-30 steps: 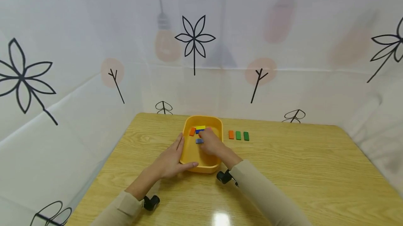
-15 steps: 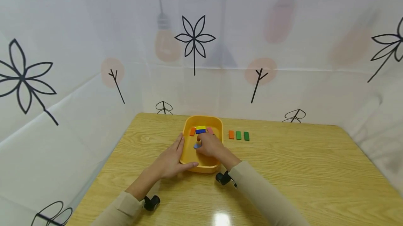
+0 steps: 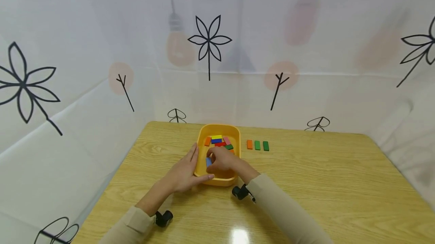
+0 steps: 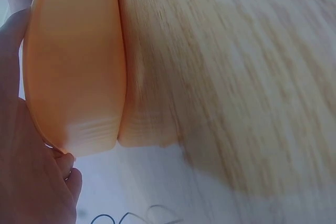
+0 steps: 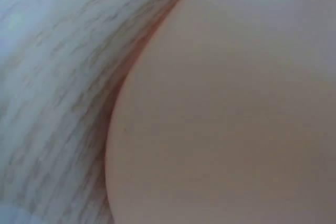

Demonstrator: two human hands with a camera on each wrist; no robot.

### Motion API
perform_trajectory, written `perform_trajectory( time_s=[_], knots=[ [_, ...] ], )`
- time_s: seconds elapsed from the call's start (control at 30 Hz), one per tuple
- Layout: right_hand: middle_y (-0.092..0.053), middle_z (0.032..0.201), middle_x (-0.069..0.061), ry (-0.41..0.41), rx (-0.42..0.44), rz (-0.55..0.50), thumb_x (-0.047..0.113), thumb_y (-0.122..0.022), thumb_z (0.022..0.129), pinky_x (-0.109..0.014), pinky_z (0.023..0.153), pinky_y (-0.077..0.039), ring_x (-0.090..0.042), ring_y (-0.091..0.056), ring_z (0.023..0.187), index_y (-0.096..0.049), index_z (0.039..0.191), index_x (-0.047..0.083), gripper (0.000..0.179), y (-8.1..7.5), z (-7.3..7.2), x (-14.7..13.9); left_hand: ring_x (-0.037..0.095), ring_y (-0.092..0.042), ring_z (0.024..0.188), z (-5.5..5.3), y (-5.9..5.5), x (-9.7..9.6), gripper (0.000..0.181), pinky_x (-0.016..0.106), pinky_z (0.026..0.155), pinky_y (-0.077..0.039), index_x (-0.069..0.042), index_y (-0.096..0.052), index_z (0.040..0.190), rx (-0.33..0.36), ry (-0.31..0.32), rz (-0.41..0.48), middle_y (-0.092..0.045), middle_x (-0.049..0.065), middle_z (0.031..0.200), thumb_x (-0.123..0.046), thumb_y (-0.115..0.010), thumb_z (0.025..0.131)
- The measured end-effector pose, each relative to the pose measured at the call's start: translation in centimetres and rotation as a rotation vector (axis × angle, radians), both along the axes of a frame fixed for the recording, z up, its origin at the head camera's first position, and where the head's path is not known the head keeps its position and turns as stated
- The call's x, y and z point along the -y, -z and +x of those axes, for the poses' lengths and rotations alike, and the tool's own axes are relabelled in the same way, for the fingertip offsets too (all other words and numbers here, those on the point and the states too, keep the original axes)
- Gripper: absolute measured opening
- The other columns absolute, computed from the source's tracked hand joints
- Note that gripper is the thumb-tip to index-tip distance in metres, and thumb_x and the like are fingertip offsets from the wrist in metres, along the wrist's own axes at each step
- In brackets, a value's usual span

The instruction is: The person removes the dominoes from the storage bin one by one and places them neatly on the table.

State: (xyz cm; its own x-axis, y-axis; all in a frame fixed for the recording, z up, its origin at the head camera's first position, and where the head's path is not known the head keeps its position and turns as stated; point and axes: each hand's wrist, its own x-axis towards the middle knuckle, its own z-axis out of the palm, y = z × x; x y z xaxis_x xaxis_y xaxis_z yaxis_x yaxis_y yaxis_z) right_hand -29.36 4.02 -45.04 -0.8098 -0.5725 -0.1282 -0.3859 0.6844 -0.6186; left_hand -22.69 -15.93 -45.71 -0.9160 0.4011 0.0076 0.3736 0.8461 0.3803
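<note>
My left hand lies spread along the left side and near corner of a yellow-orange plastic tray, fingers straight against its wall and thumb over the near rim. In the left wrist view that hand borders the tray's outer wall. Inside the tray, my right hand pinches a light blue block between thumb and forefinger, near the left wall. Beyond it lie an orange block, a yellow block, a dark blue block, a red block, a pink block and a green block.
Right of the tray, an orange block, a light green block and a dark green block stand in a row on the wooden table. A patterned white cloth hangs behind. The right wrist view is filled by the tray's wall.
My right hand has drawn the light blue block toward me and to the left in the tray, turning it. Blocks it had covered now show. My left hand has stayed put.
</note>
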Motion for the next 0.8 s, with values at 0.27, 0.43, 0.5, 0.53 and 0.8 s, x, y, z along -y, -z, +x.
perform_trajectory(
  time_s=[0.27, 0.43, 0.5, 0.53, 0.8],
  knots=[
    [-0.065, 0.098, -0.003, -0.015, -0.053, 0.002, 0.022, -0.082, 0.089, -0.033, 0.082, -0.054, -0.017, -0.058, 0.085, -0.066, 0.116, 0.003, 0.037, 0.54, 0.0, 0.27, 0.033, -0.02, 0.155, 0.19, -0.28, 0.04, 0.117, 0.048, 0.121, -0.03, 0.0, -0.008, 0.163, -0.003, 0.017, -0.022, 0.003, 0.01, 0.172, -0.085, -0.041, 0.089],
    [-0.061, 0.098, -0.004, -0.032, -0.084, -0.015, 0.02, -0.083, 0.088, -0.031, 0.078, -0.052, -0.017, -0.056, 0.083, -0.068, 0.112, 0.001, 0.035, 0.74, -0.02, 0.43, 0.033, -0.021, 0.154, 0.13, -0.14, 0.04, 0.117, 0.048, 0.121, -0.03, 0.001, -0.011, 0.163, -0.015, 0.017, -0.025, 0.001, 0.011, 0.172, -0.085, -0.041, 0.089],
    [-0.059, 0.097, -0.003, -0.028, -0.082, -0.025, 0.021, -0.083, 0.088, -0.029, 0.076, -0.052, -0.017, -0.055, 0.083, -0.068, 0.112, 0.001, 0.034, 0.83, -0.05, 0.42, 0.034, -0.021, 0.154, 0.09, -0.03, 0.03, 0.117, 0.048, 0.121, -0.03, 0.002, -0.012, 0.162, -0.02, 0.017, -0.021, 0.0, 0.012, 0.172, -0.085, -0.042, 0.089],
    [-0.059, 0.098, -0.003, -0.024, -0.081, -0.031, 0.021, -0.083, 0.088, -0.028, 0.076, -0.052, -0.017, -0.055, 0.083, -0.068, 0.112, 0.001, 0.034, 0.86, -0.06, 0.43, 0.033, -0.021, 0.155, 0.05, 0.02, 0.03, 0.117, 0.048, 0.121, -0.03, 0.002, -0.012, 0.162, -0.02, 0.016, -0.02, 0.0, 0.012, 0.172, -0.085, -0.042, 0.089],
    [-0.068, 0.099, -0.006, 0.009, -0.112, -0.112, 0.02, -0.083, 0.088, -0.03, 0.081, -0.055, -0.016, -0.059, 0.084, -0.069, 0.113, 0.0, 0.035, 0.34, -0.28, 0.45, 0.033, -0.021, 0.154, 0.02, -0.12, -0.02, 0.119, 0.048, 0.122, -0.029, 0.0, -0.007, 0.163, -0.008, 0.008, -0.014, 0.002, 0.011, 0.172, -0.085, -0.043, 0.089]
  ],
)
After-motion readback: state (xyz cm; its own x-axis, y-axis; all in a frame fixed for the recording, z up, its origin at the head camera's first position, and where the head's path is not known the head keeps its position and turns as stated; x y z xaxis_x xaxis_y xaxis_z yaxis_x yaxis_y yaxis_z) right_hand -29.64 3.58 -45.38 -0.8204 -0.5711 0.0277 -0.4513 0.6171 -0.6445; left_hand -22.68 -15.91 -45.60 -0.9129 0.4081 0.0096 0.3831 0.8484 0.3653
